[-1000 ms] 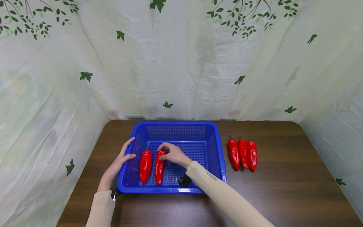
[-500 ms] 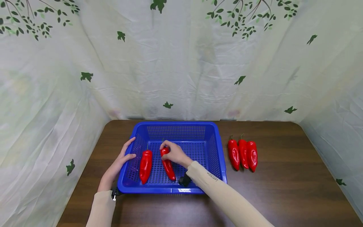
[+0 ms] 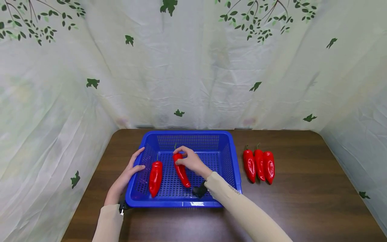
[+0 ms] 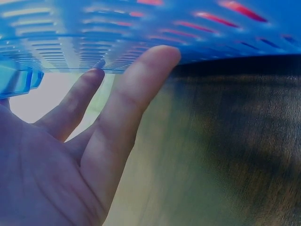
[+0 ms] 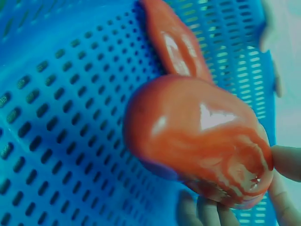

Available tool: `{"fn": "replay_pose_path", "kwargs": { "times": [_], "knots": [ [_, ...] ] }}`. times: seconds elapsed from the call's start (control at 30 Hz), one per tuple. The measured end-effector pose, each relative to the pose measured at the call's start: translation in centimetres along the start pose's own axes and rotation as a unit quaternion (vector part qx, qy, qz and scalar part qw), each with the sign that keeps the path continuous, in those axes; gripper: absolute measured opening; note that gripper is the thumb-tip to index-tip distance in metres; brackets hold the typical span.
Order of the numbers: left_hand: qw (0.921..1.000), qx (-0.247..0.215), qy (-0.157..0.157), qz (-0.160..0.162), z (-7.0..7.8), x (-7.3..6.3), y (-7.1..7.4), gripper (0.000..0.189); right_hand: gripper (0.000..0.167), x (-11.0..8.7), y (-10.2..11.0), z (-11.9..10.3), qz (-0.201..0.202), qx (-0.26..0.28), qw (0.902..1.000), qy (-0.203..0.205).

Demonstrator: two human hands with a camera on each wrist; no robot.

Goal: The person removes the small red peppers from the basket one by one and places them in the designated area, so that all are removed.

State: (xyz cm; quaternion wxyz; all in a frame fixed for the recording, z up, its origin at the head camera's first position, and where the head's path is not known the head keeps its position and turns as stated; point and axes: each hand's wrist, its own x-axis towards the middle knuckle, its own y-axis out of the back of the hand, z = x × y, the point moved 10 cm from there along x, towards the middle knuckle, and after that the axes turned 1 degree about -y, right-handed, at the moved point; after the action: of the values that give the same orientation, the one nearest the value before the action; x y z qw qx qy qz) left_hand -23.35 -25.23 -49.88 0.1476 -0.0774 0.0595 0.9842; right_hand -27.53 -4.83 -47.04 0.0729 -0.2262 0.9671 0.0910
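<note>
My right hand (image 3: 195, 163) pinches the upper end of a glossy red chili pepper (image 3: 183, 175) between thumb and fingers, over the floor of a blue plastic basket (image 3: 163, 204). The pepper slants, its tip down to the right; in the right wrist view its body (image 5: 188, 117) looms close to the camera. Left of it, a second red pepper (image 3: 155, 178) lies in the basket, stem away from me. Against the basket's left wall rests my left hand (image 3: 127, 173), thumb and fingers extended. The left wrist view shows those fingers (image 4: 120, 108) touching the slotted wall from outside.
Three more red peppers (image 3: 258, 165) lie side by side on the brown wooden table (image 3: 302, 188), right of the basket. A black wrist camera (image 3: 199, 191) hangs below my right wrist. Behind the table hangs a pale curtain (image 3: 205, 84) with leaf prints.
My right hand has moved the pinched pepper rightward and a little away from me, and its lower tip has swung right. The left hand and the basket stay put.
</note>
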Motion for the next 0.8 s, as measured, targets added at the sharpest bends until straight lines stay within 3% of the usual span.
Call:
{"fn": "replay_pose_path", "kwargs": {
  "times": [0.37, 0.8],
  "knots": [
    [1.0, -0.001, 0.003, -0.001, -0.2, 0.1, 0.1, 0.068, 0.038, -0.7, 2.3, -0.5, -0.002, 0.06, 0.9982, -0.004],
    [1.0, 0.006, 0.003, 0.0, -0.2, 0.0, 0.1, 0.068, 0.046, -2.0, 5.0, -2.0, -0.008, 0.071, 0.9973, 0.016]
  ]
}}
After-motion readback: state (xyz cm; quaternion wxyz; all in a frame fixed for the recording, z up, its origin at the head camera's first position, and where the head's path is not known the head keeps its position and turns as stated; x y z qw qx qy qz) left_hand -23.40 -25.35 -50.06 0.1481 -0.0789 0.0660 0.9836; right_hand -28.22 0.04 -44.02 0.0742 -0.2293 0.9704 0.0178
